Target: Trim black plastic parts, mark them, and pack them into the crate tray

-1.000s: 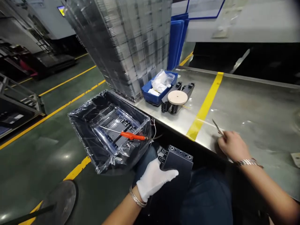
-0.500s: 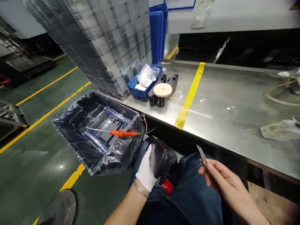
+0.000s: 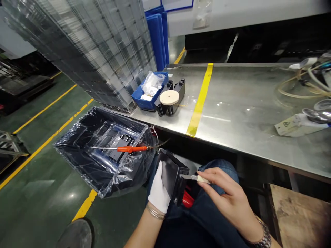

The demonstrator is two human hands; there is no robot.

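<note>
Gloved left hand (image 3: pixel 159 193) grips a black plastic part (image 3: pixel 172 175) over the lap, fingers flat on its near face. Bare right hand (image 3: pixel 227 199), closed around a small blade (image 3: pixel 191 177), sets the blade tip against the part's right edge. Just left of the left hand: a black bin lined with clear film (image 3: pixel 103 151), an orange-handled screwdriver (image 3: pixel 129 148) lying across it. Beyond both hands: steel table (image 3: pixel 245 113), yellow stripe (image 3: pixel 199 100), blue tray (image 3: pixel 147 94), stacked clear trays (image 3: pixel 85 48).
</note>
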